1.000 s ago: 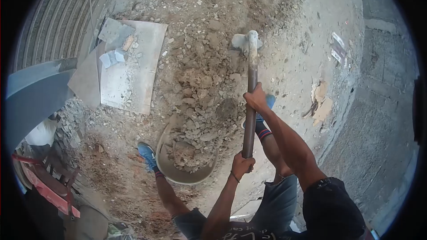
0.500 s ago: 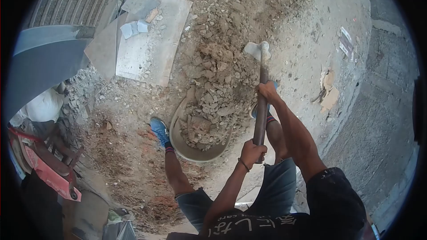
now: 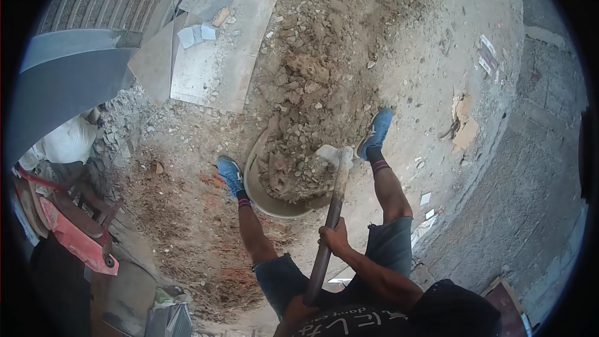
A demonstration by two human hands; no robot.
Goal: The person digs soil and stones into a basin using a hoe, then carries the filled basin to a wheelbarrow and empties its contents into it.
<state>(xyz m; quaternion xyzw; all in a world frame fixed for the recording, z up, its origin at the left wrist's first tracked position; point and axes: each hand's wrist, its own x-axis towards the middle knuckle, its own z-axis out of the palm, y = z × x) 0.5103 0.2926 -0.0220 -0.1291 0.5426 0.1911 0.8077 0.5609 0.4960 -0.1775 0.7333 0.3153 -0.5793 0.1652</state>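
Right hand [image 3: 335, 238] and left hand [image 3: 299, 310] grip a hoe [image 3: 338, 195]; misaimed, it could hit the shoe [image 3: 377, 130] right of the pan [image 3: 279, 211].

Ground [image 3: 415, 68] — rubble [image 3: 309, 112], apparently cardboard [image 3: 465, 132]

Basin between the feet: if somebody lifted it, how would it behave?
The basin would probably feel heavy for its size, since rubble fills much of it. It might catch on its far side, where the heap buries the rim, and loose chunks could tumble off if it tipped.
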